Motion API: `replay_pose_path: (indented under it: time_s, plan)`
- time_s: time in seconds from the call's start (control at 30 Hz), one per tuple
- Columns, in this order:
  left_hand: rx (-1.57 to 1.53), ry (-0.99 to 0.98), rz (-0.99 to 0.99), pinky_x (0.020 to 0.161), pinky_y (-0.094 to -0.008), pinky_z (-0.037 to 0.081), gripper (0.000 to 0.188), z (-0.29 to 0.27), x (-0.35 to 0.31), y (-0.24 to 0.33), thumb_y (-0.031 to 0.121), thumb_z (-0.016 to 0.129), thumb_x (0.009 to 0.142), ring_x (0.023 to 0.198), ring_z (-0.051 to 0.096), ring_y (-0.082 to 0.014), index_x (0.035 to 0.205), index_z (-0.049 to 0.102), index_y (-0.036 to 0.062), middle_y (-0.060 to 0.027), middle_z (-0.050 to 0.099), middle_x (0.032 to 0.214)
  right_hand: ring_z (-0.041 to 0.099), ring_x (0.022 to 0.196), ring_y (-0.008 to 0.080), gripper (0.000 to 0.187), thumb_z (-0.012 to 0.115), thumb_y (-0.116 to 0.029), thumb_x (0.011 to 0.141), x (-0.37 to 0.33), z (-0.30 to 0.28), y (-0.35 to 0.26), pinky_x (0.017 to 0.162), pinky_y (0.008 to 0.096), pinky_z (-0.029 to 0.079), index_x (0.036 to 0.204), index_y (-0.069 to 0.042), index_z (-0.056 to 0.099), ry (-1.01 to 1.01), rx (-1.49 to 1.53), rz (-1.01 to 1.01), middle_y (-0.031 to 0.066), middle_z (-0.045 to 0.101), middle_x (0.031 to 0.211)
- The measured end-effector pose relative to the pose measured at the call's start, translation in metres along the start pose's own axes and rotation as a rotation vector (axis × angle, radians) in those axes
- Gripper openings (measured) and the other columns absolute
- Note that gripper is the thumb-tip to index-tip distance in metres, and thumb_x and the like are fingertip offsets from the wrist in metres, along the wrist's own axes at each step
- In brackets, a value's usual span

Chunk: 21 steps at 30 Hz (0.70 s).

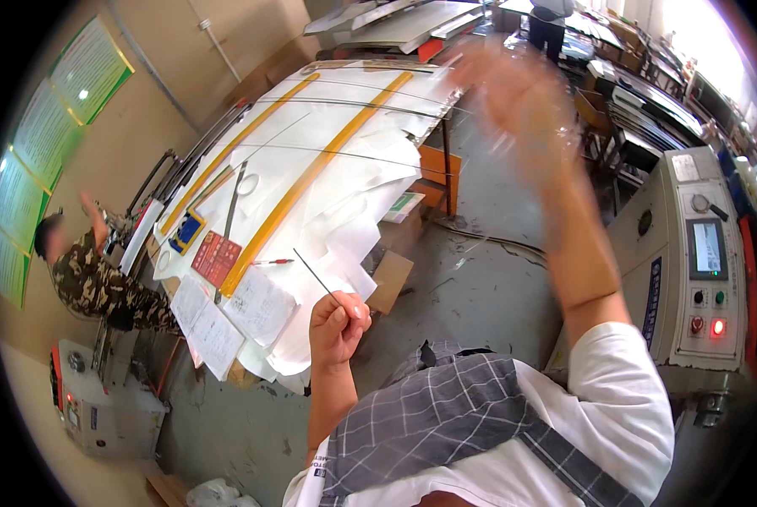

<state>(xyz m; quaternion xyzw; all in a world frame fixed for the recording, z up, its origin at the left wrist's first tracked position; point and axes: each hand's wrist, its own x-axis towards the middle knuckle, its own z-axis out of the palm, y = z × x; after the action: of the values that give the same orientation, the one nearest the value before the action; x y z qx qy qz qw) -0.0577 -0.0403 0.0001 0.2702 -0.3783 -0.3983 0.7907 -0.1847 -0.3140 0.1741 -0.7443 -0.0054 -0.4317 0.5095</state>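
Observation:
My left hand point(340, 329) is closed in a pinch at the near edge of the table point(336, 228), its fingers around a thin dark rod point(315, 272) that points up and away to the left. My right hand point(505, 84) is raised with the arm stretched forward, beyond the table's right side. Motion smears its fingers, and glints of something clear and shiny show around it; whether it holds anything cannot be made out. White sheets cover the table, with two long yellow strips point(319, 167) across them. Thin dark lines, like wires or rods, cross the sheets.
Handwritten papers point(260, 304), a red booklet point(217, 258), a red pen point(273, 262) and a blue-yellow object point(186, 231) lie at the table's near left. A person in camouflage point(99, 279) is at left. A control cabinet point(691, 253) stands at right; a cable point(497, 239) crosses the floor.

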Motion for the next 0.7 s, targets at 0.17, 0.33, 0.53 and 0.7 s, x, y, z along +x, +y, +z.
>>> replay_pose_path:
  time_s: [0.17, 0.33, 0.53, 0.7]
  plan:
    - [0.036, 0.034, -0.019, 0.051, -0.0237, 0.032, 0.023, 0.01, 0.007, -0.003, 0.022, 0.05, 0.091, 0.053, 0.04, -0.0104, 0.08, 0.052, 0.0021, -0.0035, 0.046, 0.058, 0.063, 0.077, 0.0256, 0.058, 0.07, -0.031, 0.073, -0.109, 0.119, 0.031, 0.072, 0.0362, 0.048, 0.122, -0.008, 0.046, -0.716, -0.251, 0.243, 0.0144, 0.064, 0.092]
    - [-0.055, 0.049, 0.03, 0.051, -0.0242, 0.029, 0.019, 0.007, -0.002, -0.001, 0.019, 0.047, 0.093, 0.052, 0.036, -0.0102, 0.083, 0.052, 0.0033, -0.0036, 0.046, 0.06, 0.059, 0.069, 0.0203, 0.028, 0.056, -0.029, 0.086, -0.124, 0.12, 0.051, 0.065, 0.0342, 0.045, 0.091, -0.001, 0.057, -0.863, -0.11, 0.36, 0.009, 0.061, 0.073]
    - [-0.185, -0.041, -0.006, 0.048, -0.0257, 0.024, 0.015, 0.0, -0.009, -0.002, 0.019, 0.052, 0.09, 0.051, 0.033, -0.0098, 0.089, 0.051, 0.0042, -0.0037, 0.044, 0.063, 0.029, 0.046, 0.0042, 0.029, 0.046, -0.023, 0.093, -0.102, 0.102, 0.047, 0.041, 0.0204, 0.022, 0.067, -0.008, 0.047, -0.636, 0.963, 0.879, -0.0068, 0.033, 0.055]
    - [-0.236, -0.135, 0.027, 0.049, -0.0261, 0.025, 0.015, 0.001, -0.007, 0.0, 0.018, 0.059, 0.085, 0.053, 0.035, -0.0107, 0.092, 0.053, 0.007, -0.0033, 0.046, 0.063, 0.026, 0.04, 0.0043, 0.029, 0.05, -0.023, 0.091, -0.084, 0.104, 0.043, 0.035, 0.0201, 0.019, 0.066, -0.008, 0.045, -0.403, 1.122, 0.922, -0.0059, 0.029, 0.051]
